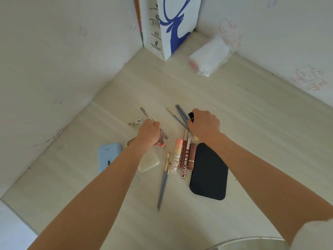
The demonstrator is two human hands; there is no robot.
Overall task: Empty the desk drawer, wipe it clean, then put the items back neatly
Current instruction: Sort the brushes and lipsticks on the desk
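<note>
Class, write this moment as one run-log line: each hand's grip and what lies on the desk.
left hand: grip on small clear items | right hand: grip on black tube | desk: lipsticks, brushes, black pad laid out

Soft, even daylight filled the scene, leaving the pale desk (pixel 234 123) and walls (pixel 54 51) slightly washed out. Shadows were faint, with only thin, diffuse ones beneath the forearms (pixel 93 186). The wide-angle lens bowed the desk edges and stretched both arms toward the corners. Slight softness showed overall, and the plastic bag (pixel 210 55) caught mild glare.
</note>
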